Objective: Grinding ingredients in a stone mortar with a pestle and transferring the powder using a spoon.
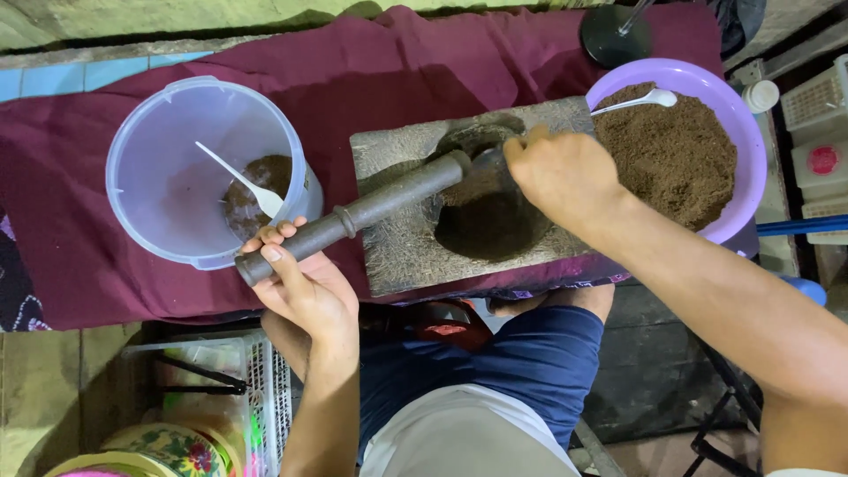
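Pestle point(371, 208): dark, long, lying at a slant; thick end rests at rim of mortar hollow, thin end toward person's body, lower L.
Left hand point(305, 283): clenched round pestle's thin end, fingers curled over top, thumb under.
Mortar point(402, 252): grey stone block w/ deep hollow in middle, on counter in front of person; dark brown powder in hollow.
Right hand point(561, 177): reaches into top of hollow, fingers bent & pinched on a small item at hollow's edge; item mostly hidden, can't tell what it is.
Purple bowl point(746, 124): just R of mortar, touching or nearly so; filled w/ brown powder, white plastic spoon point(640, 102) lying on powder near L rim.
Clear tub point(150, 190): L of mortar, near left hand; small heap of dark powder at bottom, white plastic fork point(247, 185) leaning inside.
Counter point(79, 265): covered w/ maroon cloth, carries tub, mortar, bowl.
Far edge: black round stand base point(614, 35) behind bowl.
R side: white bottle cap point(761, 95), white baskets.
Below counter: person's blue shorts, white crate, flowered tins at lower L.
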